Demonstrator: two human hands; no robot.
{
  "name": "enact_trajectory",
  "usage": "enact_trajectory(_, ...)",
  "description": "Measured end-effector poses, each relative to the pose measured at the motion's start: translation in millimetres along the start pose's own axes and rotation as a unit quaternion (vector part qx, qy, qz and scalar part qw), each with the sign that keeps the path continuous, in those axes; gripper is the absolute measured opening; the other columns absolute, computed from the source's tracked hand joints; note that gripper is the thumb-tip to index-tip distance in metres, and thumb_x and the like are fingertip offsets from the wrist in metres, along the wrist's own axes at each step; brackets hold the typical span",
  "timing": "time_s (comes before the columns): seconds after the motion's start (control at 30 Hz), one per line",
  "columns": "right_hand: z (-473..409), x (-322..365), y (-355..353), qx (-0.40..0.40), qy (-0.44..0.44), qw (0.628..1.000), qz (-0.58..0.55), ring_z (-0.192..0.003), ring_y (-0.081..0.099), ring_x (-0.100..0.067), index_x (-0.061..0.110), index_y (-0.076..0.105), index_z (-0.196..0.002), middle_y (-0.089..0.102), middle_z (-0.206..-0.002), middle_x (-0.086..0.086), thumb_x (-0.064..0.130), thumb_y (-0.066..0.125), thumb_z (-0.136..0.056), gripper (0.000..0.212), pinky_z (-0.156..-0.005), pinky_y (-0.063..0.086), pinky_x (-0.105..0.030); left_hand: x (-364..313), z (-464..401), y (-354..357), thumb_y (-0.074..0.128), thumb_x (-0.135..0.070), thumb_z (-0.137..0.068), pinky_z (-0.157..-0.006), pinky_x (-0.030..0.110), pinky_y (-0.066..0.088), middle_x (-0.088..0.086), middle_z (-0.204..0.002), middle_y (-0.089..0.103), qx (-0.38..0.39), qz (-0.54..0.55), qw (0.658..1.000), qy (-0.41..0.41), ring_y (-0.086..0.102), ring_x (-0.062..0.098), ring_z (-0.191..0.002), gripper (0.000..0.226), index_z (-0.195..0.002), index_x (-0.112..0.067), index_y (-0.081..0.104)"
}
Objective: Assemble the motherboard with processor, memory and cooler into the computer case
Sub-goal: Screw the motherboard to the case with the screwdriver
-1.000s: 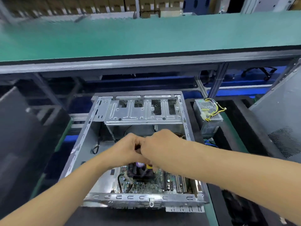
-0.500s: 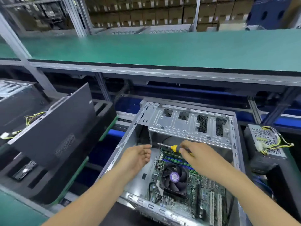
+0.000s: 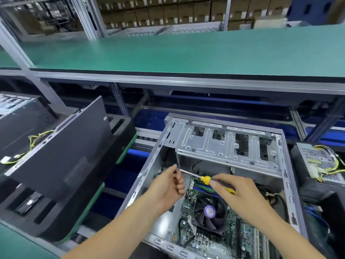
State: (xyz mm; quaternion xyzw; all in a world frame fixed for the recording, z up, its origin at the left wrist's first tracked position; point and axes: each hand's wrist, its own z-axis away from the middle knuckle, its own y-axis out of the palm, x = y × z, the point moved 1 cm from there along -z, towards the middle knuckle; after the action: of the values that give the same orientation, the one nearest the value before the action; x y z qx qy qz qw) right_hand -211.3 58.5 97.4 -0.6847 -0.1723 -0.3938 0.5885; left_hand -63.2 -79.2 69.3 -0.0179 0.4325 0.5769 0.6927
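Two hands over open grey steel computer case (image 3: pixel 285 186): right hand (image 3: pixel 236 191) gripping yellow-handled screwdriver (image 3: pixel 206 180), left hand (image 3: pixel 170 184) pinching its tip. Green motherboard (image 3: pixel 209 238) with black fan cooler (image 3: pixel 210 212) lying inside. Probably fastening stage; next, seat tip squarely on mounting screw.

- Bright, even overhead light; my forearms throw only soft shadows.
- Glare on the drive cage (image 3: pixel 227 146).
- Wide-angle bending at the edges; stacked cartons (image 3: pixel 168 14) look soft.
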Motion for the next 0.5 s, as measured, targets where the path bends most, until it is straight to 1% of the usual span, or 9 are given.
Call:
enact_trajectory(0.07,0.2,-0.6,-0.4,-0.007,-0.001,1.000,-0.006,-0.077,0.062,0.005,0.057,0.056,-0.083,0.062,-0.087,0.038,0.051,0.051,-0.089,0.009,-0.071,0.053,-0.024,-3.5,2.0,0.1,0.038,-0.026,-0.100,-0.054,0.025,0.030,0.002,-0.061,0.034,0.013,-0.016,1.000,0.010,0.031,0.014,-0.052,0.044,-0.058,-0.014,0.036)
enact_trajectory(0.13,0.6,-1.0,-0.6,-0.008,-0.004,1.000,-0.009,-0.080,0.061,0.008,0.057,0.056,-0.084,0.061,-0.090,0.040,0.050,0.052,-0.089,0.010,-0.072,0.052,-0.022,-6.5,2.9,-0.5,0.037,-0.022,-0.099,-0.056,0.027,0.033,0.003,-0.063,0.038,0.024,-0.006,1.000,0.018,0.036,0.015,-0.052,0.038,-0.062,-0.013,0.036)
enact_trajectory(0.27,1.4,-0.1,0.0,-0.014,-0.013,1.000,-0.012,-0.084,0.060,0.011,0.057,0.055,-0.085,0.060,-0.090,0.041,0.052,0.051,-0.087,0.008,-0.071,0.049,-0.016,-8.5,4.8,-2.8,0.043,-0.009,-0.093,-0.053,0.027,0.040,0.007,-0.070,0.049,0.042,0.014,0.998,0.033,0.045,0.016,-0.054,0.017,-0.078,-0.007,0.049)
enact_trajectory(0.33,1.4,0.8,-0.2,-0.025,-0.013,0.999,-0.016,-0.081,0.061,0.008,0.057,0.055,-0.084,0.061,-0.089,0.039,0.058,0.048,-0.084,0.008,-0.069,0.049,-0.017,-9.2,5.5,-4.3,0.051,-0.006,-0.087,-0.050,0.023,0.044,0.009,-0.073,0.052,0.049,0.020,0.998,0.039,0.048,0.015,-0.056,0.006,-0.083,-0.003,0.054)
enact_trajectory(0.37,1.7,1.2,-0.5,-0.032,-0.014,0.999,-0.019,-0.080,0.061,0.007,0.057,0.055,-0.084,0.062,-0.089,0.038,0.062,0.045,-0.082,0.011,-0.070,0.048,-0.018,-9.5,5.8,-4.6,0.055,-0.006,-0.084,-0.049,0.021,0.045,0.009,-0.073,0.053,0.054,0.030,0.997,0.036,0.049,0.014,-0.057,0.003,-0.083,-0.002,0.056)
enact_trajectory(0.5,2.6,2.0,0.4,-0.039,-0.013,0.999,-0.015,-0.080,0.059,0.010,0.060,0.053,-0.083,0.060,-0.089,0.041,0.068,0.040,-0.076,0.017,-0.074,0.045,-0.014,-9.9,5.4,-6.5,0.060,-0.003,-0.078,-0.048,0.018,0.048,0.010,-0.073,0.056,0.057,0.096,0.994,0.013,0.053,0.013,-0.056,0.009,-0.087,0.001,0.060)
